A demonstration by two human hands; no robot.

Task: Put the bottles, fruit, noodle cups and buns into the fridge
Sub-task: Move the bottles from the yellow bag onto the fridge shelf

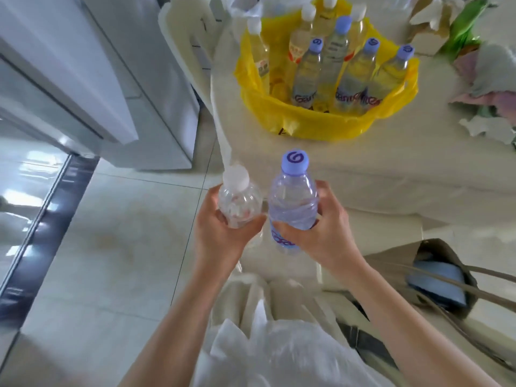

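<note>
My left hand (220,233) grips a clear water bottle with a white cap (237,202), held upright over the floor. Beside it, my right hand (321,233) grips a clear bottle with a purple cap (293,202) and a purple label. The two bottles nearly touch. Farther off, a yellow plastic bag (326,121) on the cream table (391,163) holds several upright bottles (329,60), some with purple caps, some with white. The fridge (92,79) stands at the left with its white door swung out. No fruit, noodle cups or buns can be made out.
A cream chair back (190,34) stands between the fridge and the table. Crumpled bags and paper (474,65) lie at the table's right end. A brown bag with a blue item (435,277) sits at my lower right. Glossy floor tiles (111,261) spread at the left.
</note>
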